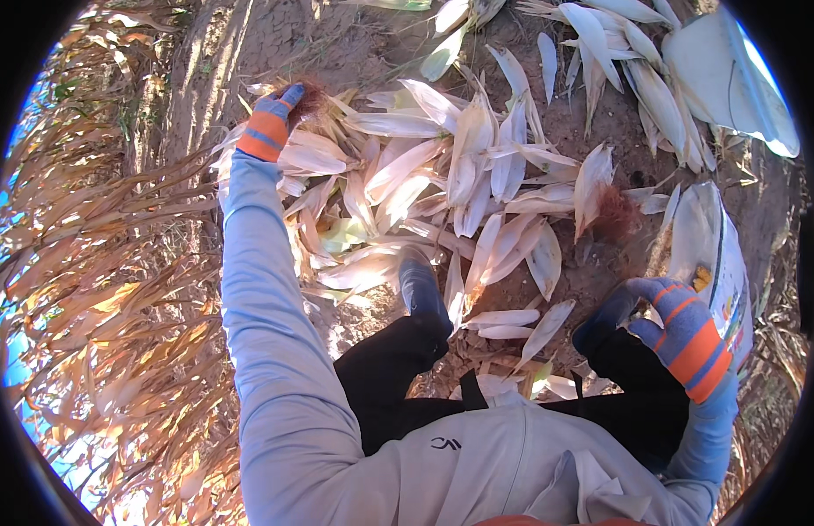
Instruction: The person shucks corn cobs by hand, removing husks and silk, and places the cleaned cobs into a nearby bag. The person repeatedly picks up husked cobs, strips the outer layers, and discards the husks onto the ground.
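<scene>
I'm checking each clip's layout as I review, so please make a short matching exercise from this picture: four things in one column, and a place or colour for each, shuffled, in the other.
Things:
1. Left hand
2. Right hand
3. Trousers
4. Dry plants

Places or colours:
A. Black
B. Beside a pale sack
C. Massed along the picture's left rim
D. At a reddish-brown tuft, by the far left part of the pale husks

Right pairs: 1-D, 2-B, 3-A, 4-C
</scene>
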Tool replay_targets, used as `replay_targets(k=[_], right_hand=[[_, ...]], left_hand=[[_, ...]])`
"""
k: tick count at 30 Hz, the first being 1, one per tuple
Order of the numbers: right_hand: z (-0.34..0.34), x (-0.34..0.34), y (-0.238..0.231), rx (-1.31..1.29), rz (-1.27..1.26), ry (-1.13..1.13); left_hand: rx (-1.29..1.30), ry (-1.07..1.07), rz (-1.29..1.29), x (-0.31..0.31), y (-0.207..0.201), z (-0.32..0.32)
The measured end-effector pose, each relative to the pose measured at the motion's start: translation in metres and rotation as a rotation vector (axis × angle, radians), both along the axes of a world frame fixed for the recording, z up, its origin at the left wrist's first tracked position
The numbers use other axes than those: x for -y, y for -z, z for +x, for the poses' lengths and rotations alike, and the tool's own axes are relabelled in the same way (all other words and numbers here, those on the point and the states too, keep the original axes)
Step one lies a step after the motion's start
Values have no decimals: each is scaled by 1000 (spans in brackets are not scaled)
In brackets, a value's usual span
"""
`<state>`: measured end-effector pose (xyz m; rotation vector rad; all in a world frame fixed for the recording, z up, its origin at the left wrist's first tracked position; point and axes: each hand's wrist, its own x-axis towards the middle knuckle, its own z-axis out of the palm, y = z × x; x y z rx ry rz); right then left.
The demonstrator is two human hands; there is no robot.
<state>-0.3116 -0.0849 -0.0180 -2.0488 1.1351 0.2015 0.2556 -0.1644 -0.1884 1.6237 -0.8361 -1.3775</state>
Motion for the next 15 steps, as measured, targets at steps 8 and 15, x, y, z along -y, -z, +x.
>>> replay_targets(k=[8, 15], right_hand=[[3, 0, -4, 1, -6, -4], [-1, 1, 4, 8, -25, 6]], left_hand=[[1106, 887, 215, -9, 140, -64], [1050, 792, 90, -7, 171, -126]])
